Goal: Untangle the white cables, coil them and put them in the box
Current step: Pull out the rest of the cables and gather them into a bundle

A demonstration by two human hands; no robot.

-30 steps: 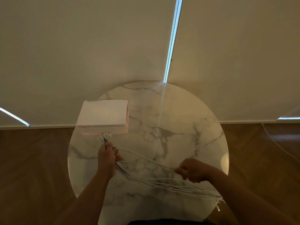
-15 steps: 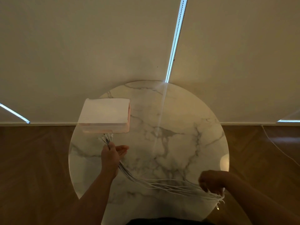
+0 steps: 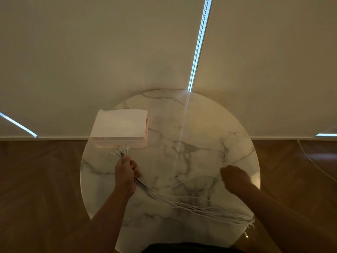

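view: one head-worn cam on the person, wide-angle, straight lines bow at the edges
position: over the near rim of the round worktop (image 3: 200,125)
facing: forward and down, toward the pale wall (image 3: 91,52)
range: close, worktop fills mid-frame
lower frame: left hand (image 3: 125,172), right hand (image 3: 235,179), white cables (image 3: 228,215)
far left of worktop: box (image 3: 119,125)
flanks: wood floor (image 3: 36,179)

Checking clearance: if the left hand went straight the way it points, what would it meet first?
The left hand would probably meet the box first, at its near side; the cable ends it grips nearly reach it.
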